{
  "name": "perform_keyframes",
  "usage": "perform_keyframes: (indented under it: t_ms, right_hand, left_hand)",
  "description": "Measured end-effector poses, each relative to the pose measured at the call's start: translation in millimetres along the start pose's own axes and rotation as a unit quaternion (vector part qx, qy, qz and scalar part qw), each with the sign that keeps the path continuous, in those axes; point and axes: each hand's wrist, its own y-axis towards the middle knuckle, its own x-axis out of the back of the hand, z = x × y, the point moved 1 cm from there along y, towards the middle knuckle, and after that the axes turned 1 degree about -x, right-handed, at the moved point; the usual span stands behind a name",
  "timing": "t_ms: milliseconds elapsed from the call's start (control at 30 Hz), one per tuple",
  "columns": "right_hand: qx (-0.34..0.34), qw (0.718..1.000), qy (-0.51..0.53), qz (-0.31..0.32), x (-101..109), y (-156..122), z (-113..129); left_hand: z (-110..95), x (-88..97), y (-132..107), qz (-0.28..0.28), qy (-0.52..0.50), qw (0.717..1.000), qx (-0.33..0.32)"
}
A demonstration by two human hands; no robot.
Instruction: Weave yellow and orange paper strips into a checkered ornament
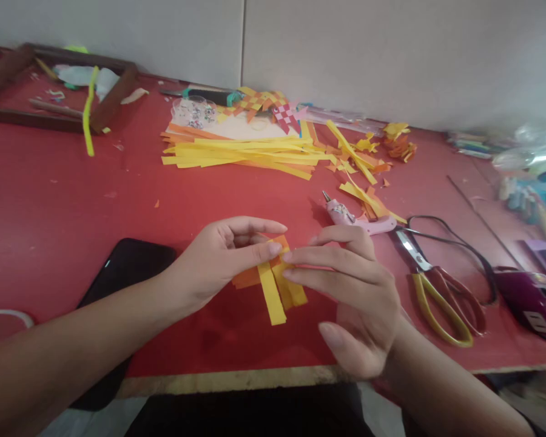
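Observation:
Between thumb and fingers, my left hand [227,249] pinches a small piece of woven paper strips [273,288] in yellow and orange. Loose strip ends hang down from it above the red table. My right hand [355,285] is at the right side of the piece, its fingertips touching or almost touching the strips. The fingers of that hand are stretched out and its thumb stands well apart. Part of the weave is hidden behind my left fingers.
Yellow paper strips [236,150] lie in a pile at the back. A pink glue gun [368,226] and scissors [437,291] are on the right. Woven paper fish [286,116] rest near the wall. A black phone [127,267] and a wooden frame [113,100] are on the left.

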Motion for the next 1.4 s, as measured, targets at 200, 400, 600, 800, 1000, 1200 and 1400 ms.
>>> perform_keyframes:
  t_ms: [200,400,600,800,1000,1200,1400]
  right_hand:
    - [-0.048,0.997,0.043,-0.04,-2.8,5.7,1.4]
    - [-0.137,0.99,-0.008,-0.041,-15.3,3.4,-1.3]
    - [-0.116,0.993,-0.025,-0.02,-19.3,0.4,-6.1]
    - [-0.105,0.994,-0.038,0.008,-24.0,-4.8,-10.9]
    - [-0.121,0.992,-0.031,0.005,-21.3,-2.4,-8.3]
    - [-0.165,0.986,0.009,0.001,-18.8,0.0,-7.7]
    - [-0.181,0.983,0.015,-0.004,-20.3,-1.7,-9.4]
  left_hand:
    - [-4.5,-2.6,-2.4,-0.007,0.105,0.994,-0.026]
    - [-4.8,-3.9,-5.8,0.004,0.167,0.983,-0.082]
    - [-4.2,-3.3,-5.9,-0.016,0.208,0.974,-0.09]
    - [-4.5,-3.4,-5.3,-0.028,0.222,0.972,-0.072]
    - [-4.3,-3.6,-5.1,-0.033,0.216,0.974,-0.06]
    - [-6.7,-4.6,-3.7,-0.026,0.175,0.984,-0.032]
    - [-7.7,-3.9,-5.3,-0.025,0.162,0.986,-0.013]
